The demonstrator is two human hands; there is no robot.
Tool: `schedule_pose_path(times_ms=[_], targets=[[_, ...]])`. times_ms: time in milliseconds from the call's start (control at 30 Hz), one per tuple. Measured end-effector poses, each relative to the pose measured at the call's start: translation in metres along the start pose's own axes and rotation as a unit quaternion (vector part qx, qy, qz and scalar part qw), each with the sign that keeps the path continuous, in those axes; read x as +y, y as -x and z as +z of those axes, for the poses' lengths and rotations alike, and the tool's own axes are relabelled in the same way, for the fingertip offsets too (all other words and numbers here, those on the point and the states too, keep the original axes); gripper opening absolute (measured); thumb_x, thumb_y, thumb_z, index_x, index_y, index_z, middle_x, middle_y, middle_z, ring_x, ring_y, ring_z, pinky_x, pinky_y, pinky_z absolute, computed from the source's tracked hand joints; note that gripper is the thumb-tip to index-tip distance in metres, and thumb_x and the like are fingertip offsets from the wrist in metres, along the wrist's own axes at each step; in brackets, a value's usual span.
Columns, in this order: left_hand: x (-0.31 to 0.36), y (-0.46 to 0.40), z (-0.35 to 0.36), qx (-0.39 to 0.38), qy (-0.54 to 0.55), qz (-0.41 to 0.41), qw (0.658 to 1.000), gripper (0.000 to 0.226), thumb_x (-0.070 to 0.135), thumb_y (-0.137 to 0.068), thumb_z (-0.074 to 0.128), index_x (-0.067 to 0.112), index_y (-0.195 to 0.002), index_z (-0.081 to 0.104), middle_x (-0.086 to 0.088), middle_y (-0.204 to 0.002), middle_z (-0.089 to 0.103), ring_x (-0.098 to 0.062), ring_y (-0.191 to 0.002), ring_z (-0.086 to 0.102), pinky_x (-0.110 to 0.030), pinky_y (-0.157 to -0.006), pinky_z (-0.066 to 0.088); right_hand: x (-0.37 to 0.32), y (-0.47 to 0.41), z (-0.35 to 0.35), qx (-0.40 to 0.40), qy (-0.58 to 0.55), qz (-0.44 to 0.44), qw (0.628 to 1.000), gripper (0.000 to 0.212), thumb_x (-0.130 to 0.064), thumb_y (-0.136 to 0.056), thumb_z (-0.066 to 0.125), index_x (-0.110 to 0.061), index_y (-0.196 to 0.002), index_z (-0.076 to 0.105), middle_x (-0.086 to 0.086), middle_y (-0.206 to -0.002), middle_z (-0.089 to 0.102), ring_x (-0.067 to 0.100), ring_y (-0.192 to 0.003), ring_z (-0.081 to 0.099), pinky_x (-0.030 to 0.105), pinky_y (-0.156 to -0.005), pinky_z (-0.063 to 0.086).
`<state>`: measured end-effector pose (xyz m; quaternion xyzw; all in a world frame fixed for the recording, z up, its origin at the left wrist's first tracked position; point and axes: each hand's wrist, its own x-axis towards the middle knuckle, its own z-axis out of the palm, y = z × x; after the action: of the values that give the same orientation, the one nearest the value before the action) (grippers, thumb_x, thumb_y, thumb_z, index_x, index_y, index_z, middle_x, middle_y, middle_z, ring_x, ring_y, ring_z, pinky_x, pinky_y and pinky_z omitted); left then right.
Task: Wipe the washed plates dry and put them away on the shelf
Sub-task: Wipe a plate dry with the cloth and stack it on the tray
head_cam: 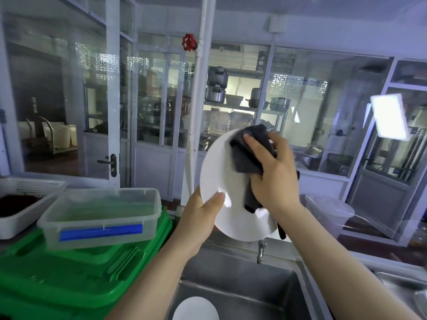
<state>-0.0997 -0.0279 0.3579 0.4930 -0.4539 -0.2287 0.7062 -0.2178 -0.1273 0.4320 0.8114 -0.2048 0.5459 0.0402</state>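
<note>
I hold a white plate (221,172) upright above the steel sink (233,273). My left hand (198,215) grips its lower left rim, thumb on the face. My right hand (270,172) presses a dark grey cloth (251,155) against the plate's upper right face, fingers curled over the cloth. Part of the cloth hangs down behind my right wrist. A second white plate (196,309) lies in the sink basin at the bottom edge of the view.
A tap (261,250) juts over the sink's back edge. To the left stand green plastic crates (69,273) with a clear lidded box (104,215) and a white basket (23,199) on them. Glass partitions and a door stand behind. A second basin (402,289) lies right.
</note>
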Motion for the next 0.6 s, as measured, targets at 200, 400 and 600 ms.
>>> schedule_pose_path(times_ms=[200, 400, 600], targets=[[-0.001, 0.001, 0.005, -0.018, -0.007, -0.007, 1.000, 0.035, 0.037, -0.080, 0.053, 0.027, -0.111, 0.066, 0.005, -0.104, 0.074, -0.017, -0.102, 0.067, -0.046, -0.095, 0.052, -0.005, 0.002, 0.002, -0.004, -0.022, 0.032, 0.999, 0.064, 0.003, -0.077, 0.056, -0.022, -0.136, 0.054, 0.016, -0.142, 0.039, 0.037, -0.124, 0.042, 0.049, -0.098, 0.043], [-0.001, -0.003, 0.003, -0.016, 0.028, 0.010, 0.999, 0.027, 0.026, -0.079, 0.060, 0.031, -0.103, 0.071, 0.003, -0.101, 0.075, -0.017, -0.100, 0.069, -0.037, -0.083, 0.056, -0.026, 0.020, 0.000, -0.146, -0.048, -0.137, 0.979, 0.063, -0.004, -0.070, 0.053, -0.019, -0.132, 0.058, 0.016, -0.133, 0.049, 0.039, -0.115, 0.050, 0.043, -0.098, 0.043], [-0.002, -0.002, -0.006, -0.038, 0.038, -0.012, 0.998, 0.026, 0.045, -0.072, 0.060, 0.042, -0.095, 0.071, 0.002, -0.095, 0.075, -0.022, -0.094, 0.070, -0.041, -0.079, 0.056, -0.024, 0.012, -0.004, -0.050, -0.008, -0.058, 0.997, 0.061, -0.008, -0.072, 0.048, -0.023, -0.131, 0.060, 0.016, -0.133, 0.051, 0.042, -0.112, 0.051, 0.051, -0.089, 0.048]])
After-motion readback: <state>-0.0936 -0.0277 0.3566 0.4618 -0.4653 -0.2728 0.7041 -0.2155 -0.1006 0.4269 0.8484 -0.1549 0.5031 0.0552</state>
